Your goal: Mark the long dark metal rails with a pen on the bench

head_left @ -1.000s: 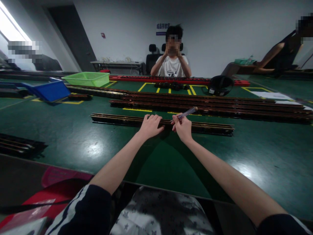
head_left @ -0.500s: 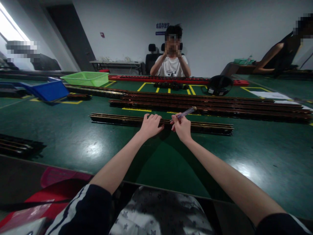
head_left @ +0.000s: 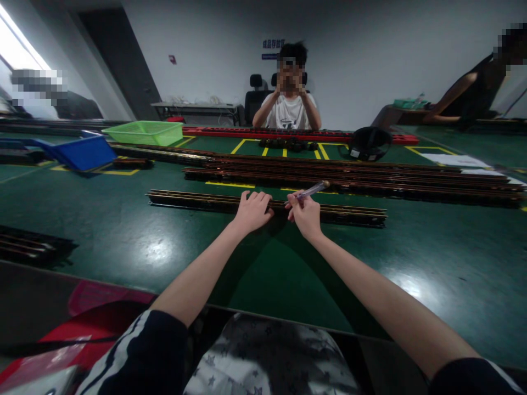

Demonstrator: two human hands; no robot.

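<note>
A long dark rail with gold-coloured edges (head_left: pixel 197 201) lies crosswise on the green table in front of me. My left hand (head_left: pixel 254 211) is closed over its middle, fingers on the far side and thumb on the near side. Just right of it, my right hand (head_left: pixel 303 213) pinches a clear-barrelled pen (head_left: pixel 313 190). The pen slants, its brownish end up to the right and its lower tip down at the rail, between the hands. Whether the tip touches the rail I cannot tell.
Beyond lies a bundle of similar long rails (head_left: pixel 349 174). A blue tray (head_left: pixel 82 152) and a green basket (head_left: pixel 144 133) stand at the left, a black round container (head_left: pixel 370 144) back right. More rails (head_left: pixel 33 244) lie near left. A person (head_left: pixel 288 107) sits opposite.
The rail has shifted slightly to the left. Both hands have moved a little left too, keeping their hold.
</note>
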